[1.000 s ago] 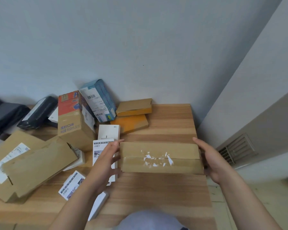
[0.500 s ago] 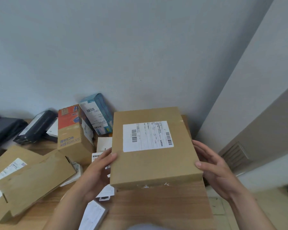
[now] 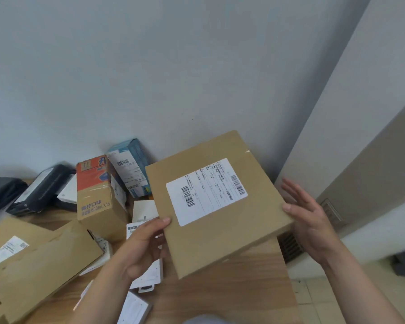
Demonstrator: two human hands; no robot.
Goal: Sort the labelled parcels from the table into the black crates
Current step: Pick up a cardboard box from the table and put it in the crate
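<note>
I hold a flat brown cardboard parcel (image 3: pixel 222 232) above the wooden table (image 3: pixel 232 293), tilted, with its white barcode label (image 3: pixel 206 190) facing me. My left hand (image 3: pixel 143 249) pinches the parcel's left edge, thumb on top and fingers underneath. At the parcel's right corner is my right hand (image 3: pixel 311 223), fingers straight and spread, only the thumb side touching the edge. No black crate is in view.
Parcels crowd the table's left: an orange-and-brown carton (image 3: pixel 96 199), a blue box (image 3: pixel 132 169) against the wall, black bags (image 3: pixel 42 188), large brown boxes (image 3: pixel 33 265) and white packets (image 3: pixel 147 274). A wall vent (image 3: pixel 290 247) sits past the table's right edge.
The parcel came up off the table and turned label-side up, then rotated counter-clockwise. My right hand's fingers have straightened away from its edge.
</note>
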